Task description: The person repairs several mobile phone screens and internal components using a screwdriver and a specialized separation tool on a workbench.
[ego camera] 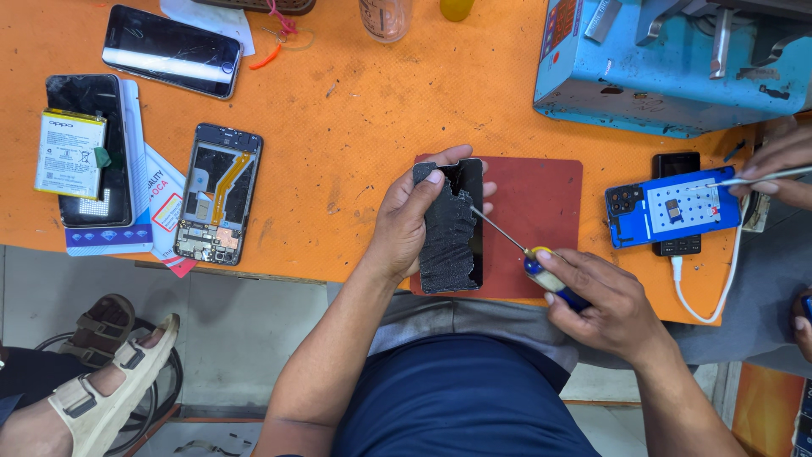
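Right hand [611, 306] has its fingers wrapped tight on a blue-handled screwdriver [541, 269], tip poking the cracked phone [451, 227] just ahead; left hand [412, 218] fingers clamp that phone over the red mat [541, 216]; further out on the orange desk [355, 118], another person's hand [782, 165] works a blue phone [672, 207].

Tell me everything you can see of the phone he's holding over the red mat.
The phone is a dark slab with rounded corners, held lengthwise over the red mat. A rough black layer, torn and ragged at its right edge, covers most of the upturned face; glossy black shows beside it. The left hand grips it, thumb pressing the top left corner, fingertips showing at the right edge. The screwdriver in the right hand points its tip at the torn edge.
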